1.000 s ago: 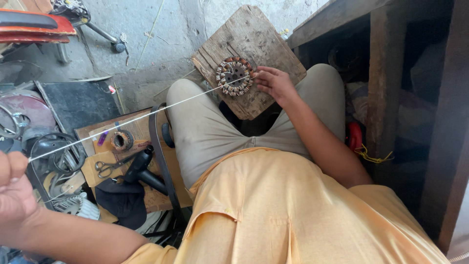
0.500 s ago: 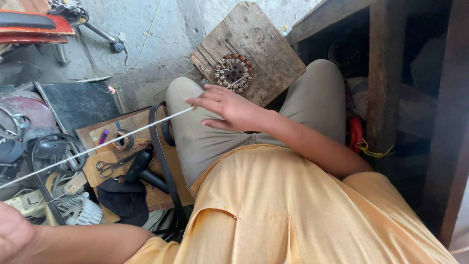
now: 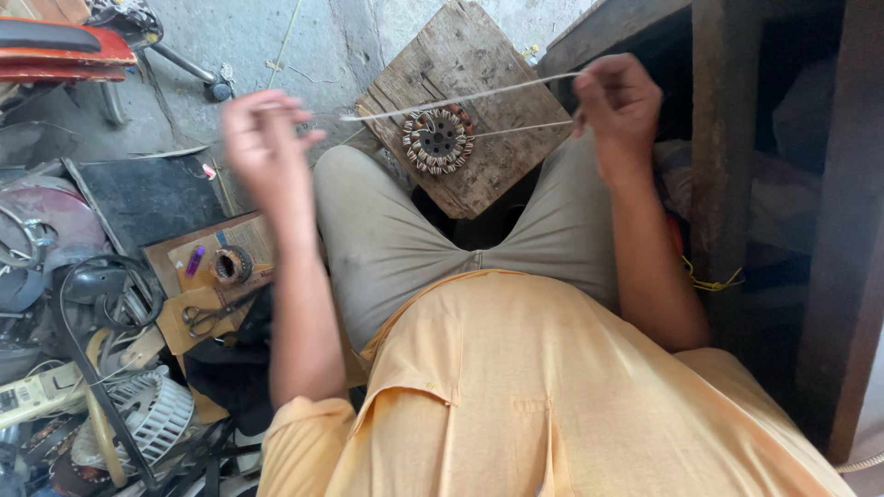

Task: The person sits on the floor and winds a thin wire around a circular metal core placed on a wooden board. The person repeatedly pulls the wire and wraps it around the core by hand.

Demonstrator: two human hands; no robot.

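The round stator [image 3: 436,140], ringed with copper-and-white coils, lies on a rough wooden board [image 3: 479,110] in the upper middle of the frame; most slots look wound, so the winding seems well along. The right hand [image 3: 619,103] pinches a thin pale wire [image 3: 460,98] at the upper right. The left hand [image 3: 267,147], blurred, has its fingers closed on the wire's other end.

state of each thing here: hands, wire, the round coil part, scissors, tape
left hand: raised, blurred, pinching wire
right hand: raised, pinching wire
wire: taut between hands
stator: flat on wooden board
scissors: lying closed
tape roll: lying flat
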